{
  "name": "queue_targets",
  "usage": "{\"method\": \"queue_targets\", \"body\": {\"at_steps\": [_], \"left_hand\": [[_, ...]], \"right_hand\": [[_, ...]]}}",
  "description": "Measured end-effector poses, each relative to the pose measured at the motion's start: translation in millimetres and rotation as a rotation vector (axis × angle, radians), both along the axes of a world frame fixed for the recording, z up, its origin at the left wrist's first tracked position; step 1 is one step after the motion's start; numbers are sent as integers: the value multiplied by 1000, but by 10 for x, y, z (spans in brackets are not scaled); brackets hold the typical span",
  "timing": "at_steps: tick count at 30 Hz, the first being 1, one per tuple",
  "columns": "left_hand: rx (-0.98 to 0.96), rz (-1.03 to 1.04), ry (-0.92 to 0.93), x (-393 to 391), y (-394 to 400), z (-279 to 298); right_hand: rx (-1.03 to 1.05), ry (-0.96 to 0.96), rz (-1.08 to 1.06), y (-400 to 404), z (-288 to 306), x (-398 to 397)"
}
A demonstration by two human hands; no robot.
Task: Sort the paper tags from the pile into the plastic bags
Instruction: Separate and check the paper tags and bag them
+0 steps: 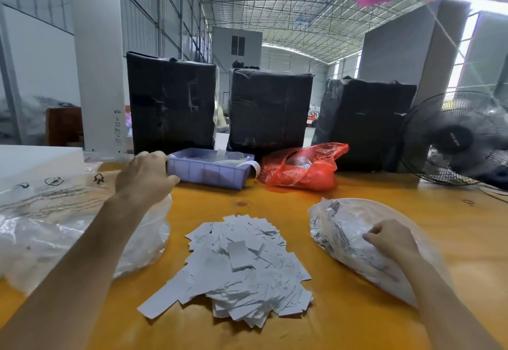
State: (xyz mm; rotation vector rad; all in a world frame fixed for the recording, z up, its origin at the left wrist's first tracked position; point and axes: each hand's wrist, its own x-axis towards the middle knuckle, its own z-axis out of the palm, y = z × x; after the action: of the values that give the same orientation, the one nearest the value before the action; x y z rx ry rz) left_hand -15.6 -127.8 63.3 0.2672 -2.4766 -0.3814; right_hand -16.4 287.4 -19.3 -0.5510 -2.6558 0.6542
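The pile of tags (236, 270) lies between both hands, untouched. Right hand (390, 238) pinches its bag (349, 228); left hand (145, 176), curled, seemingly grips the other bag (82, 239). Next, probably: open a bag, pick tags.

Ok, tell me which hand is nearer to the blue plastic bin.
Left. The left hand is raised right beside the blue plastic bin's left end, fingers curled, contact unclear. The right hand rests on the clear bag of tags, well nearer the person and off to the right.
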Motion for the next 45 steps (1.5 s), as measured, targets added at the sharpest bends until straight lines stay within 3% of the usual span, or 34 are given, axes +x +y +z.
{"method": "queue_targets", "body": {"at_steps": [4,9,15,19,22,24,27,33,36,40,45], "left_hand": [[-4,-197,25,-54,290,-113],[153,-506,2,6,674,-249],[243,-728,-149,109,1014,-387],[636,-863,-311,192,1154,-415],[969,-969,-468,218,1176,-429],[1090,-1036,-568,213,1146,-466],[1129,-1021,-548,191,1077,-564],[1347,-749,-384,91,1009,-748],[1337,-691,-312,57,1017,-778],[1376,-609,-179,-13,943,-803],[1471,-529,-83,-102,820,-825]], "right_hand": [[-182,187,39,-24,84,-29],[-430,346,67,-10,170,12],[-496,438,62,4,304,28],[-1004,353,426,-394,606,186],[-1033,180,716,-868,692,278],[-1025,146,806,-1176,594,283],[-1051,161,763,-1483,357,245],[-1145,196,671,-1619,42,201],[-997,258,647,-1623,-19,196],[-350,268,668,-1657,-181,206],[50,110,846,-1843,-307,195]]}}
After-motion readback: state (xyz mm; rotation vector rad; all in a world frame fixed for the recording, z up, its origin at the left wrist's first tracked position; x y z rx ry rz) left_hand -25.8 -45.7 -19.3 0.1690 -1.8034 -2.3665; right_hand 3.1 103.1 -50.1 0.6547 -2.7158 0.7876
